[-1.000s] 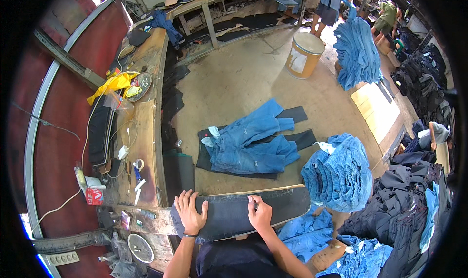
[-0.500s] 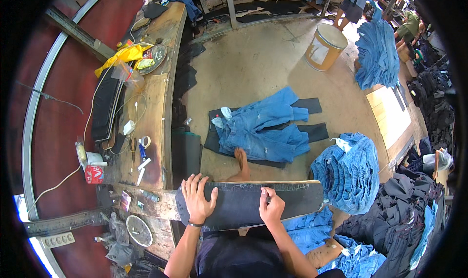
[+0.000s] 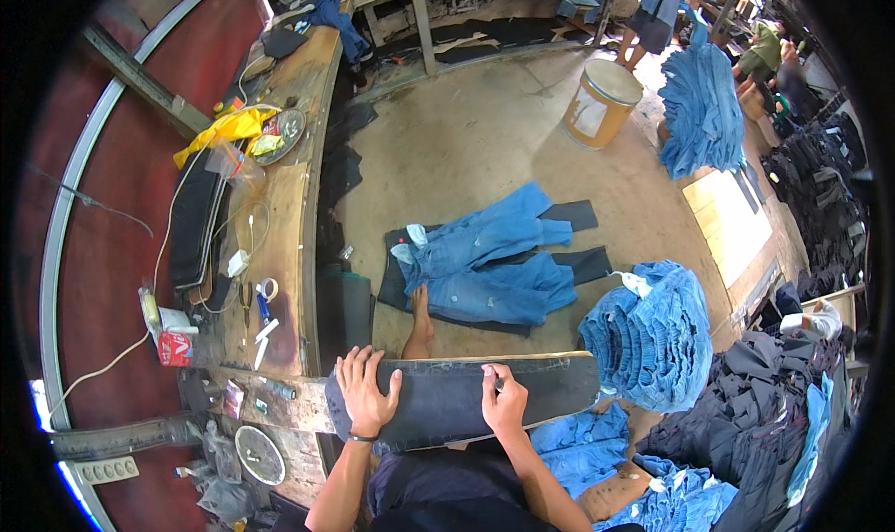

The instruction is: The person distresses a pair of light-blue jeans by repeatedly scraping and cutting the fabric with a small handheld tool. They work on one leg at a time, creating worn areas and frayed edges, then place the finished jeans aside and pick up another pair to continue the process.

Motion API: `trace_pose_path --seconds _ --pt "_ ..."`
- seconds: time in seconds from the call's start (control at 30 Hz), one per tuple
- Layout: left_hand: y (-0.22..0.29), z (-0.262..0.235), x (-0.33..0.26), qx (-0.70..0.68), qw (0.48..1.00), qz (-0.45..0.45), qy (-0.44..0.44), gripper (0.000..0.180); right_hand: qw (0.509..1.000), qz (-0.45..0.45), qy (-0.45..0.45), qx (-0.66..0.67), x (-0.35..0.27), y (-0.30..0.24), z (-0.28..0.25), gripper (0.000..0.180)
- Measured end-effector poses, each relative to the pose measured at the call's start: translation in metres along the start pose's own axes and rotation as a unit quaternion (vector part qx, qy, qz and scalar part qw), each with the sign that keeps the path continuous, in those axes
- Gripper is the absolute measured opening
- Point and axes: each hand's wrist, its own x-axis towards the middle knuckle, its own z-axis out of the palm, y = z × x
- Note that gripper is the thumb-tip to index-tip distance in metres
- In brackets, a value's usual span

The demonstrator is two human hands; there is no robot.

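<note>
Hands (image 3: 366,398), two, atop one long black board (image 3: 438,401).

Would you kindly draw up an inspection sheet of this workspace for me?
Surface: long dark board, scuffed along its edges, lies across in front of the person.
Job's things: the board; a small dark item, kind unclear.
Clutter: tape roll, pliers and yellow plastic bag on the wooden bench at left.
Grips: left grip lies palm down on the board; right grip is closed round the small dark item, over the board.
Cables: white charger on the bench; power strip at lower left.
Surroundings: blue jeans on the floor beyond the board; stack of blue garments near its right end; tan drum; people in the background.
</note>
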Motion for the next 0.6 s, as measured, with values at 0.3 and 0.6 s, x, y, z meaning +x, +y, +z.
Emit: trace_pose_path --seconds 0.3,0.6 --pt "-0.001 0.0 0.001 -0.005 1.0 -0.007 -0.007 0.045 0.998 0.049 0.029 0.006 0.051 0.019 -0.077 0.025" --pt "0.0 -0.001 0.002 -0.003 1.0 -0.01 -0.012 0.045 0.864 0.173 0.18 -0.437 0.139 0.252 -0.301 0.053"
